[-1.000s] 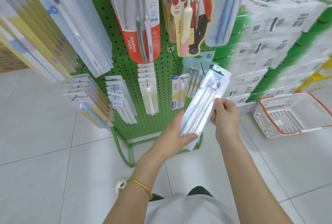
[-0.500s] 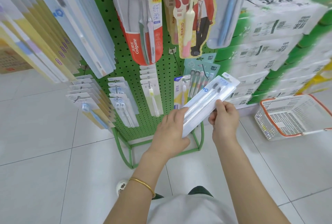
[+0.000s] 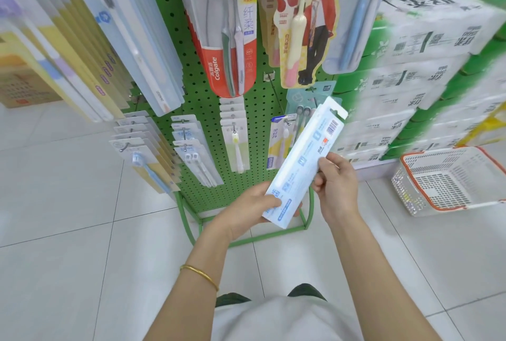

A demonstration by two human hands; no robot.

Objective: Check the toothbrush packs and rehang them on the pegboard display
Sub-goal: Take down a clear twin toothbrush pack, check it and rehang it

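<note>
Okay, you are holding one long white-and-blue toothbrush pack (image 3: 304,160) in both hands, in the air in front of the lower right part of the green pegboard (image 3: 202,110). The pack is tilting: its hang-hole end is pointing up and far right, its other end is sitting near and left. Its printed side with the barcode is facing you. Your left hand (image 3: 246,212) is gripping the lower end, thumb lying across the printed face, fingers curling underneath. Your right hand (image 3: 335,179) is pinching the pack's right edge about halfway along, fingers curling round it. A gold bracelet (image 3: 200,275) is sitting on your left wrist.

On the board, other packs are hanging from pegs: a red Colgate pack (image 3: 227,39) up top in the middle, a cream-and-pink brush pack (image 3: 298,26) just right of it, rows of smaller packs (image 3: 197,160) lower down. A bare peg (image 3: 275,94) is sticking out just right of the Colgate pack's lower end, above and left of the held pack's top end. Right of the board, green-and-white wrapped bundles (image 3: 427,72) are stacking up high, blurred. A white basket with an orange rim (image 3: 438,184) is sitting on the tiled floor (image 3: 68,231) at the right, near the bundles.
</note>
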